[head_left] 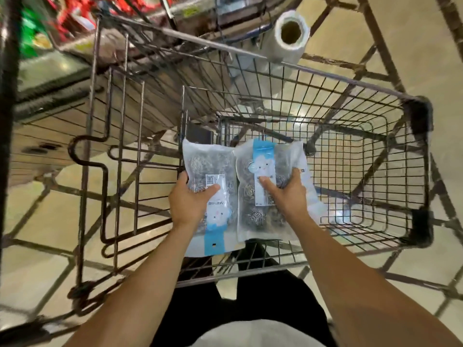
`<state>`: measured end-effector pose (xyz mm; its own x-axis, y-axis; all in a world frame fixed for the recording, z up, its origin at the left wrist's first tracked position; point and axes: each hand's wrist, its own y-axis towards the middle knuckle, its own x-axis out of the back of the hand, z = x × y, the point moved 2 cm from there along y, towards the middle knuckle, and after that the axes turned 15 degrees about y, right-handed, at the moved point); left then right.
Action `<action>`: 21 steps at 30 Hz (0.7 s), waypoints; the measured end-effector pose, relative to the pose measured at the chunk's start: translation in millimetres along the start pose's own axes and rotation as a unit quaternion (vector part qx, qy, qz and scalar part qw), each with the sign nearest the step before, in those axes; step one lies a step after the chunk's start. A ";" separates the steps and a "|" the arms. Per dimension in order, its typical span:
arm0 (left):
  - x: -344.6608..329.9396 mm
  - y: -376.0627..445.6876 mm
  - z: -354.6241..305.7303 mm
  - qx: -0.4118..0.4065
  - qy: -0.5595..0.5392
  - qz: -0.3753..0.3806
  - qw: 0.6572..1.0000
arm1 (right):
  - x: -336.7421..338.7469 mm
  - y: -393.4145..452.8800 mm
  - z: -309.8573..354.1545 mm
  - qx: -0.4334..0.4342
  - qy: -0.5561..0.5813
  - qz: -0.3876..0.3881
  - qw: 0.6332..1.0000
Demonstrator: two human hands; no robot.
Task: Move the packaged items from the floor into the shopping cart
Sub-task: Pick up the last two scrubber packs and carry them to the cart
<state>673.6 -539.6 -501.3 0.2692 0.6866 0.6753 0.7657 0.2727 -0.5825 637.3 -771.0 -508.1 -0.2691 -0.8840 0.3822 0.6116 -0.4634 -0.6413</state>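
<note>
I hold two clear packs of steel scouring balls with blue-and-white labels, side by side over the open wire shopping cart (370, 151). My left hand (190, 199) grips the left pack (213, 166) with the thumb on its label. My right hand (288, 194) grips the right pack (265, 221), thumb pressed on its white label. Both packs hover inside the cart's rim, above its mesh bottom. I cannot tell whether either one touches the mesh.
A roll of clear plastic bags (288, 38) stands beyond the cart's far rim. The folded child-seat flap (117, 151) of the cart lies to the left. Store shelves with red and green goods (62, 18) fill the top left. Beige floor tiles (413, 41) surround the cart.
</note>
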 end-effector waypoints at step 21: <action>11.4 -40.3 -18.5 -0.210 0.423 -0.107 0.875 | -3.6 -21.8 5.8 0.030 -0.258 -0.055 0.964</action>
<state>656.7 -555.2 -461.8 0.2942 -0.1437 0.9449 0.9505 -0.0598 -0.3051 629.3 -757.3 -491.7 0.0615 -0.6746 0.7357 0.6465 -0.5346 -0.5442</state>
